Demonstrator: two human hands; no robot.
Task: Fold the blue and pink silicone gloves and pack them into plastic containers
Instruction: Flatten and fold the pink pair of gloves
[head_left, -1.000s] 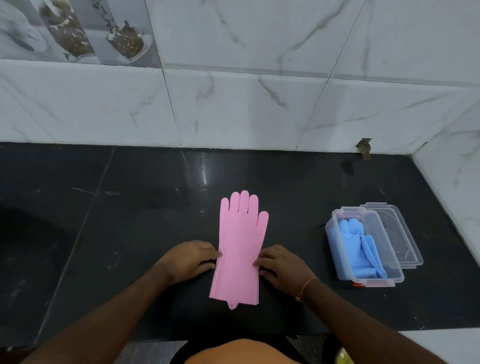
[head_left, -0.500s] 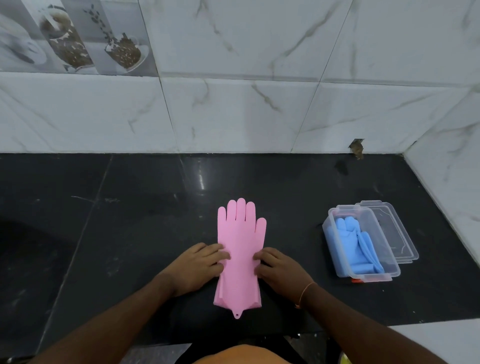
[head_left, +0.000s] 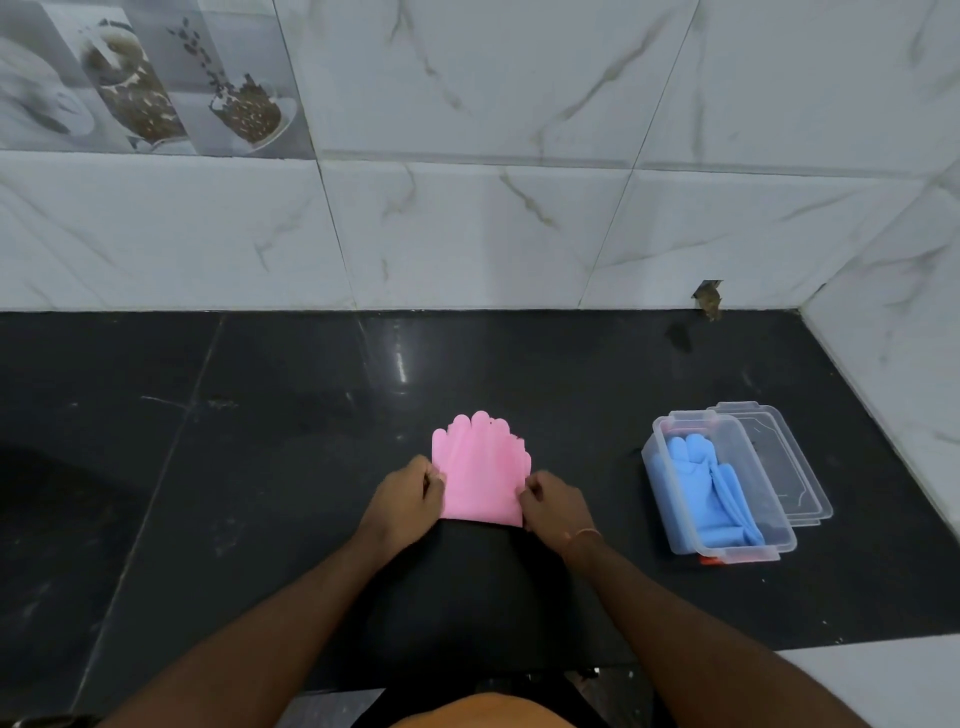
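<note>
The pink silicone glove (head_left: 480, 470) lies folded in half on the black counter (head_left: 260, 467), its fingertips pointing toward the wall. My left hand (head_left: 408, 499) pinches its left edge and my right hand (head_left: 556, 506) pinches its right edge. To the right, a clear plastic container (head_left: 670, 525) holds the folded blue gloves (head_left: 714, 488).
A clear lid (head_left: 779, 457) lies right behind the container. White marble tile walls (head_left: 467, 234) close the counter at the back and on the right. The counter's front edge runs just below my arms.
The pink glove lay flat at full length with my hands at its sides. Its cuff end has been brought up over the finger end, so it is now half as long.
</note>
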